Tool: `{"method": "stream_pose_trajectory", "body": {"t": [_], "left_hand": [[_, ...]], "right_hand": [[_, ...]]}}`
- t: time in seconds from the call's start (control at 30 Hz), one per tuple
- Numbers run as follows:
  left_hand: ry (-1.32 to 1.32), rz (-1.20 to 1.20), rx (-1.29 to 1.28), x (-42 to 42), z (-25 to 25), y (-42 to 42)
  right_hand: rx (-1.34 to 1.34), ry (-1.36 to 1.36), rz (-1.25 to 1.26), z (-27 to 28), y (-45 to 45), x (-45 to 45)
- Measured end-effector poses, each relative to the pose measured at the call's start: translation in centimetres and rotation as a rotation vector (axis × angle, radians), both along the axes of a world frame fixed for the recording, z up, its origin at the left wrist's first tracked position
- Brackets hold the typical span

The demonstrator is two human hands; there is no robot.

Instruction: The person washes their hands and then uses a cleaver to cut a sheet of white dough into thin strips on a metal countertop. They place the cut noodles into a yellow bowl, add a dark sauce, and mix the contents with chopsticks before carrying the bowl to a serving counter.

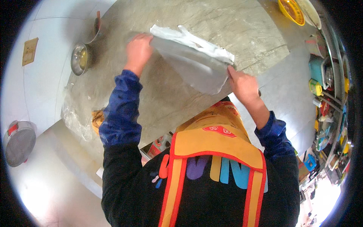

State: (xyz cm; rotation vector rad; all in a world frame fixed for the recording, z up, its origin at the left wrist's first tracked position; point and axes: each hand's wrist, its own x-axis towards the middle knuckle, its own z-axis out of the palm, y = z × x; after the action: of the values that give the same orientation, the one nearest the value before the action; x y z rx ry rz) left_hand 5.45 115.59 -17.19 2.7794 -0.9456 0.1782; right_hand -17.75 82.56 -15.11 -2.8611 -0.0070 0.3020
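Note:
A thin, pale sheet (pixel 195 66) is stretched between my two hands above a grey, stone-patterned tabletop (pixel 158 113). It looks like plastic film, though blur leaves the material unsure. Along its far side runs a crumpled white edge (pixel 195 44), while the nearer part hangs smooth and greyish. My left hand (pixel 139 52) grips the upper left corner, fingers curled over it. At the lower right end, my right hand (pixel 244 83) pinches the sheet between thumb and fingers. A small dark bit shows beside the right hand; what it is cannot be told.
A metal bowl (pixel 76 61) with something yellow inside stands at the left by a wall outlet (pixel 29 51). Clear plastic (pixel 75 120) and a brown crumpled thing (pixel 97 120) lie near my left forearm. A yellow bowl (pixel 292 12) is at upper right; a cluttered rack (pixel 334 93) lines the right.

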Motion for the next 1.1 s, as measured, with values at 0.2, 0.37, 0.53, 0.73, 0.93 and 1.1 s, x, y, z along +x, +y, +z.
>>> {"method": "stream_pose_trajectory", "body": {"t": [0.2,0.37,0.53,0.73,0.93,1.1], "left_hand": [[0.038,0.025,-0.006,-2.1,0.3,1.0],[0.034,0.018,0.047,-0.4,0.5,0.9],[-0.054,-0.042,-0.089,-1.8,-0.4,1.7],[-0.083,-0.054,-0.026,-2.9,-0.4,2.6],[-0.044,-0.071,0.043,-3.6,0.4,3.8],[-0.003,-0.016,0.002,-3.8,-0.1,3.5]], "right_hand": [[0.062,-0.024,-0.031,-0.9,1.8,-2.6],[0.08,-0.032,0.002,0.9,1.5,-1.6],[0.071,0.013,-0.044,0.3,3.0,-3.2],[0.119,0.083,-0.02,1.4,4.3,-4.6],[0.151,0.032,-0.047,1.7,4.5,-5.3],[0.086,0.01,-0.035,-0.5,4.6,-5.2]]}}
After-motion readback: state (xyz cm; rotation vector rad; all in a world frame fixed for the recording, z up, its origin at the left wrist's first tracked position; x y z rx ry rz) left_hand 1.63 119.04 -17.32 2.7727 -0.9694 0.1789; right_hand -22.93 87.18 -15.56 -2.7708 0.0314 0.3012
